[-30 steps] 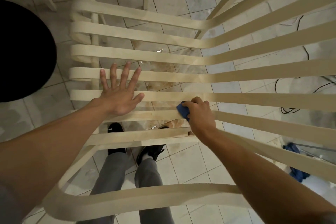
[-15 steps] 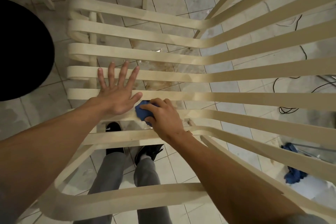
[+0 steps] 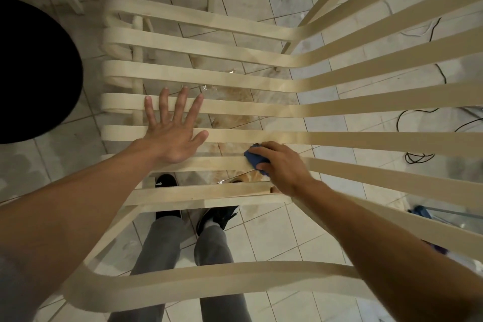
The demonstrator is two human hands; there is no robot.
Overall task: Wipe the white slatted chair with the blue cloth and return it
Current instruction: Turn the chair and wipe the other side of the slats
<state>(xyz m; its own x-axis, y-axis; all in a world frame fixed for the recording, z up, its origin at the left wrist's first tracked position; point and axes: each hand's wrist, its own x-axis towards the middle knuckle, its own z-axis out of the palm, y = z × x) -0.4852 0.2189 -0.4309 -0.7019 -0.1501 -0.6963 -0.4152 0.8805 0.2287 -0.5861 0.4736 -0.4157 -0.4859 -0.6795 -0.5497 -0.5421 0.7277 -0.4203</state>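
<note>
The white slatted chair fills the view, its seat slats running left to right and bending up into the backrest on the right. My left hand lies flat with spread fingers across two seat slats. My right hand grips the blue cloth and presses it on a near seat slat, just right of my left hand. Most of the cloth is hidden under my fingers.
A round black object stands at the left beside the chair. Black cables lie on the tiled floor at the right, with a blue item near the right edge. My legs and dark shoes show beneath the slats.
My right hand with the cloth slid left along the slat toward my left hand, then back to the right. My left hand stayed flat in place.
</note>
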